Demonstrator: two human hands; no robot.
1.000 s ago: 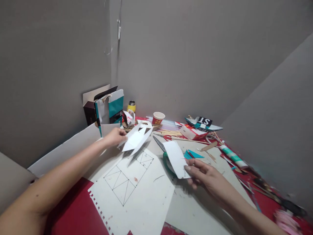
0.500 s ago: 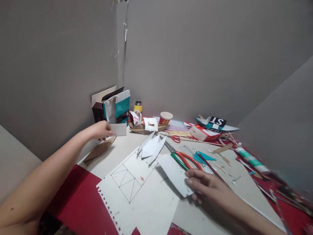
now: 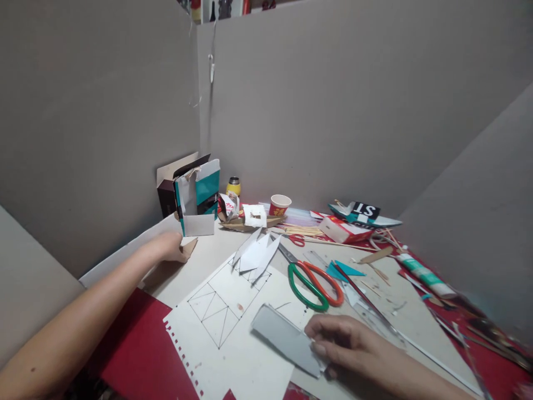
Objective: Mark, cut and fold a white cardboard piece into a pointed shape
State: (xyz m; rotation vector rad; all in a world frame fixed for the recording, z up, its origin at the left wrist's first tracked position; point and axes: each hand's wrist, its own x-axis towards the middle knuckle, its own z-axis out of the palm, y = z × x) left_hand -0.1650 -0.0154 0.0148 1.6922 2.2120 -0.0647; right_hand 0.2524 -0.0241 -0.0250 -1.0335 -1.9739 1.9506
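My left hand (image 3: pixel 171 246) is at the left of the table, its fingers closed on a brown cardboard piece (image 3: pixel 190 247) and largely hiding it. Just beyond, a small white card (image 3: pixel 200 225) stands before the teal and white box (image 3: pixel 207 186). My right hand (image 3: pixel 341 350) pinches a bent piece of white card (image 3: pixel 283 338) by its right end, over the sheet of paper (image 3: pixel 233 366) with ruled lines on it. Cut paper with pointed ends (image 3: pixel 256 250) lies at the sheet's top. Large scissors (image 3: pixel 314 283) with green and orange handles rest beyond my right hand.
At the back stand a paper cup (image 3: pixel 280 205), a yellow jar (image 3: pixel 234 186) and a cardboard boat shape (image 3: pixel 233 224). Small red-handled scissors (image 3: pixel 296 240), a red and white box (image 3: pixel 343 229) and a striped tube (image 3: pixel 427 276) lie further right. Grey walls enclose the table.
My left hand has let go of the small white card, now by the box, and moved down to the brown cardboard. My right hand has brought its card lower and left, uncovering the scissors' handles.
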